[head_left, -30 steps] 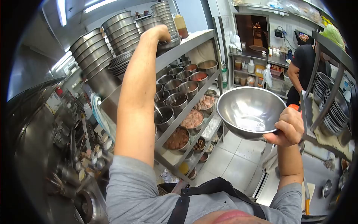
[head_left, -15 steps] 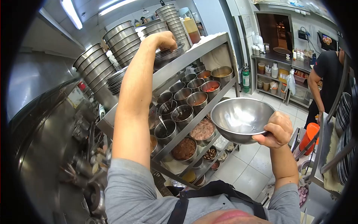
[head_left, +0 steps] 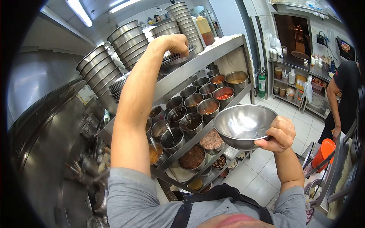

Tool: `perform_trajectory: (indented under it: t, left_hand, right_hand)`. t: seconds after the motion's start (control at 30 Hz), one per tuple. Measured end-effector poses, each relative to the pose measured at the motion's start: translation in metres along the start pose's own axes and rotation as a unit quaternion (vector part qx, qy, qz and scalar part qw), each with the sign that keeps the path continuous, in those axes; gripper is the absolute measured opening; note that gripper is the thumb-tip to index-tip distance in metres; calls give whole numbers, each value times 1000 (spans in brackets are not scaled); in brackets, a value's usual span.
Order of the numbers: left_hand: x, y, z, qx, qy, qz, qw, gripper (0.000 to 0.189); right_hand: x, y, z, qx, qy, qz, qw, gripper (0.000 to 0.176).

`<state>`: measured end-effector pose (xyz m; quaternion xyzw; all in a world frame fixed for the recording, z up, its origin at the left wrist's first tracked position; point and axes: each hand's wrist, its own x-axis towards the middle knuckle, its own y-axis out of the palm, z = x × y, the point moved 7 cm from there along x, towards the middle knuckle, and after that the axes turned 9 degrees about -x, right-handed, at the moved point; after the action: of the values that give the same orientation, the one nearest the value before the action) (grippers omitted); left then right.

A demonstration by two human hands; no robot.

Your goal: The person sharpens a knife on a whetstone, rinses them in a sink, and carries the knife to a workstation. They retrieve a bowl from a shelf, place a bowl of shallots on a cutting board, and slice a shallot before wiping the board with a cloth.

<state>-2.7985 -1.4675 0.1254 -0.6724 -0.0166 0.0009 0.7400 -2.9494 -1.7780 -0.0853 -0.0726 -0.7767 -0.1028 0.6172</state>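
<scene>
Right hand (head_left: 279,135) is closed on the rim of a shiny round steel bowl (head_left: 243,125), at 4 o'clock. Left hand (head_left: 175,41) is laid on stacked steel plates (head_left: 178,57) at 12 o'clock; its grip cannot be told. With only a rim pinch, the bowl could be tipped and dropped.

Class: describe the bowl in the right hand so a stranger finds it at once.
Start at the steel rack of filled pots. In front of its middle shelves, the right hand grips a bowl by the rim. Unlike the pots, it is wide, shallow and held off the shelves.
</scene>
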Motion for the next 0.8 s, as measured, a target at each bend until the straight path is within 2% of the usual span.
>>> perform_trajectory:
  t: [0.17, 0.23, 0.3, 0.37, 0.5, 0.53, 0.57, 0.63, 0.7, 0.77, 0.8]
  left_hand:
    - [13, -13, 10, 45, 19, -66, 997, 30]
    - [15, -33, 19, 58, 13, -199, 978, 34]
    - [11, -37, 24, 78, 42, -212, 973, 37]
    - [3, -44, 43, -70, -46, -248, 965, 37]
    - [6, -50, 51, 10, -83, -229, 970, 35]
    - [11, -55, 61, 9, -120, -256, 959, 37]
    - [14, -57, 67, 8, -122, -258, 958, 37]
    - [8, -70, 79, -7, -131, -345, 929, 38]
    - [9, -79, 88, -23, -129, -348, 928, 40]
    - [11, -93, 89, -6, -107, -387, 916, 50]
    - [6, -100, 90, -33, -127, -420, 898, 41]
  right_hand:
    - [-6, 13, -11, 8, 7, -5, 1000, 47]
    - [-5, 17, -14, 13, 8, -10, 1000, 47]
    - [-1, 21, -17, 13, 5, 5, 1000, 43]
    - [9, 25, -20, 15, -2, -4, 1000, 43]
    - [34, 37, -30, 12, -19, -45, 999, 44]
    - [41, 41, -33, 18, -23, -47, 998, 42]
    - [48, 45, -37, 17, -30, -58, 998, 42]
    - [66, 55, -43, -3, -48, -58, 997, 41]
    - [90, 69, -46, -31, -106, -66, 992, 42]
    - [116, 85, -46, -74, -134, -57, 987, 44]
    - [127, 93, -47, -92, -147, -54, 983, 44]
